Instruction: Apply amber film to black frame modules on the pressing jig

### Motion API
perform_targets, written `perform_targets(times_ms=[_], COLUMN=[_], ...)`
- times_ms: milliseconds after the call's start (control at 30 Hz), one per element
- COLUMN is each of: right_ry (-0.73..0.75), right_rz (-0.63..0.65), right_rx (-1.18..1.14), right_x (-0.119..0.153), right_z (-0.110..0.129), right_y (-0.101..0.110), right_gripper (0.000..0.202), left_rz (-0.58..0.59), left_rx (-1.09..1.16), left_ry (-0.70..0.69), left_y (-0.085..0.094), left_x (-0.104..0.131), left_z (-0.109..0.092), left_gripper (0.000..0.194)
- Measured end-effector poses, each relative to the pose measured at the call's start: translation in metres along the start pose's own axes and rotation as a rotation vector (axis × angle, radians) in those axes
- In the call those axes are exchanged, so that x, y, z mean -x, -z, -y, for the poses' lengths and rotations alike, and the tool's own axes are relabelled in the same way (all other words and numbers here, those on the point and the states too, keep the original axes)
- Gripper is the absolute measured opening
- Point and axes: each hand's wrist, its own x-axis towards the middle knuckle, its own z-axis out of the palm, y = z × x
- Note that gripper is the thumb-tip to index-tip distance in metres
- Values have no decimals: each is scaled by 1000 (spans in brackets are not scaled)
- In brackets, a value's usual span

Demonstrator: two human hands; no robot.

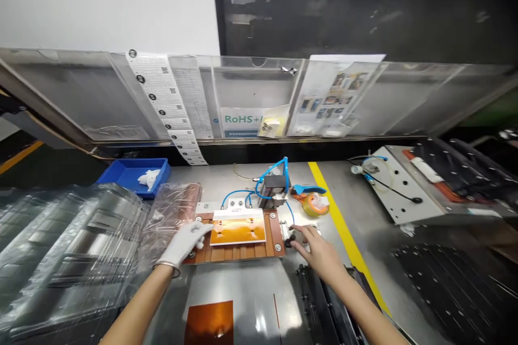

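Observation:
My left hand [184, 240] wears a white glove. Its outstretched fingertips touch or nearly touch the left edge of an amber film [237, 230] lying over a white-edged plate. A white bracket [237, 205] adjoins the back of this plate, and a copper-brown fixture base [243, 252] lies under it. My bare right hand [318, 250] is at the fixture's right side, its thumb and forefinger on a small black knob [289, 241] by a metal fitting. The exact finger contact is too small to make out.
Blue air tubes [286, 172] loop from a dark cylinder unit behind the fixture. Tape rolls [315, 205] lie right of it. A blue tray [133, 175], plastic-wrapped parts [76, 259] and black parts [335, 307] surround the work. An amber sheet [209, 323] lies in front.

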Motion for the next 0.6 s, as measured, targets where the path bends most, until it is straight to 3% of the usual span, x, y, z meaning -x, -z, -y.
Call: perform_targets(times_ms=[133, 200, 233, 300, 333, 400, 500, 600], right_ry=[-164, -253, -294, -355, -378, -416, -464, -474], right_rz=[-79, -84, -78, -50, -45, -43, -43, 8], right_rx=[-97, -150, -181, -240, -263, -307, -386, -489], right_x=[66, 106, 124, 153, 162, 173, 175, 175], right_z=[-29, -47, -55, -67, -71, -76, -78, -77], right_y=[23, 23, 19, 5, -4, -22, -41, -50], right_gripper=[44, 42, 43, 43, 43, 44, 54, 67], left_rz=[-201, -288, -273, -58, 119, 308, 499, 610], left_rx=[-63, -109, -101, 12, 128, 194, 262, 334], left_ry=[23, 41, 19, -21, -4, 46, 151, 227], left_y=[14, 6, -6, -46, -71, -125, -191, -230], left_x=[28, 50, 62, 88, 99, 120, 140, 147], left_z=[8, 18, 23, 34, 38, 45, 48, 44], left_gripper=[48, 47, 47, 50, 54, 67, 85, 100])
